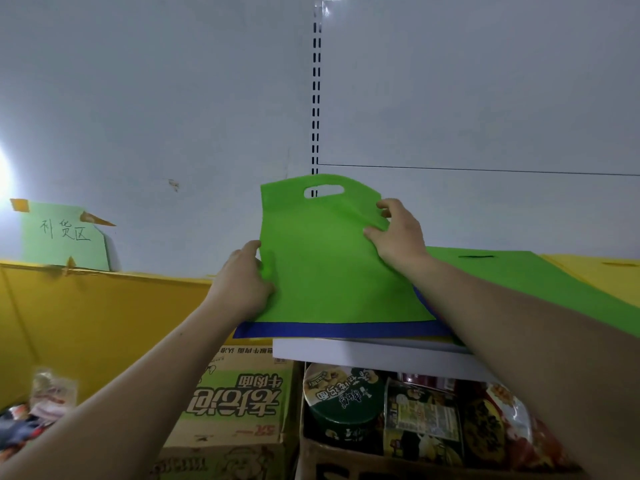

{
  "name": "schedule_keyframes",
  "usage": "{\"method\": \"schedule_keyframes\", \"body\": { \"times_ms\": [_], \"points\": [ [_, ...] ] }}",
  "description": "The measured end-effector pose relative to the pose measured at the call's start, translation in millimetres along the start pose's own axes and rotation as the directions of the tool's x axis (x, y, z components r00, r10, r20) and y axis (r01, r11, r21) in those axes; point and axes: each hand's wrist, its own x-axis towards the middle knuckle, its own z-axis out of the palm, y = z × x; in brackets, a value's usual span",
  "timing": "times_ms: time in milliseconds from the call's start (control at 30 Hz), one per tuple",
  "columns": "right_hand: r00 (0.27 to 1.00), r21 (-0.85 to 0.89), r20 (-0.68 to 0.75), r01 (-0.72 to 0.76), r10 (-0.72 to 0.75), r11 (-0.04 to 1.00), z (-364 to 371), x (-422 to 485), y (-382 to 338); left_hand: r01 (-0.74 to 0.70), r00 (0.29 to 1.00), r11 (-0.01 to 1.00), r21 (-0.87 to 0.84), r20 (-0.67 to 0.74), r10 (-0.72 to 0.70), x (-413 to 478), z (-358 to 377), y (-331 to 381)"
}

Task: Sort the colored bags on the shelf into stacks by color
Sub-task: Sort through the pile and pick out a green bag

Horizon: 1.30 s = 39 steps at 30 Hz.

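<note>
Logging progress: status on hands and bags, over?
Left hand, right hand grip green bag. Blue bag beneath, on shelf. Second green bag to the right, nothing blocking.

Both hands (322,261) grip green bag (329,265) edges — blue bag (339,330) beneath, on shelf (363,353).

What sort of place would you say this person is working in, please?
Probably a shop stockroom: a flat white shelf beside a slotted white upright, with a printed cardboard instant-noodle carton and packaged snacks below.
</note>
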Motion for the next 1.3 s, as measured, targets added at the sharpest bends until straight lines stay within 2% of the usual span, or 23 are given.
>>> {"method": "schedule_keyframes", "body": {
  "times_ms": [167, 267, 333, 567, 700, 833, 967, 1100, 1200, 1300],
  "points": [
    [0.978, 0.193, -0.205, 0.017, 0.023, 0.981, -17.5, -2.7, -16.6, -0.033, 0.993, 0.978, -0.208, -0.116, 0.009, -0.1, -8.0, -1.0],
    [0.970, 0.363, -0.202, -0.053, 0.134, 0.930, -34.5, -8.8, -29.4, -0.106, 0.984, 0.930, -0.353, -0.171, 0.047, -6.3, -17.7, -0.4],
    [0.970, 0.408, -0.194, -0.056, 0.146, 0.911, -45.1, -15.6, -35.1, -0.117, 0.981, 0.891, -0.439, -0.192, 0.035, -12.4, -23.0, 0.2],
    [0.971, 0.356, -0.228, 0.018, 0.068, 0.934, -73.8, -51.4, -50.2, -0.145, 0.985, 0.766, -0.626, -0.166, 0.051, -38.9, -35.6, 1.0],
    [0.960, 0.368, -0.256, -0.012, 0.114, 0.930, -93.2, -80.9, -53.9, -0.147, 0.988, 0.669, -0.729, -0.144, 0.060, -59.9, -37.7, -2.2],
    [0.929, 0.330, -0.326, -0.059, 0.172, 0.942, -109.3, -118.4, -42.9, -0.148, 0.988, 0.596, -0.789, -0.090, 0.126, -77.2, -24.7, 1.2],
    [0.862, 0.345, -0.445, -0.084, 0.241, 0.935, -127.2, -152.5, -25.4, -0.143, 0.978, 0.601, -0.786, -0.019, 0.208, -83.1, -3.8, 13.1],
    [0.809, 0.279, -0.536, -0.100, 0.242, 0.955, -153.2, -178.8, -10.5, -0.193, 0.958, 0.600, -0.776, -0.017, 0.286, -98.6, 13.3, 37.1],
    [0.797, 0.272, -0.551, -0.108, 0.247, 0.956, -180.3, -195.5, -0.8, -0.217, 0.947, 0.598, -0.772, -0.016, 0.322, -112.1, 24.3, 59.8],
    [0.828, 0.275, -0.499, -0.127, 0.254, 0.953, -214.2, -212.9, 9.0, -0.222, 0.939, 0.581, -0.783, -0.010, 0.345, -126.6, 39.5, 85.3]
  ]
}}
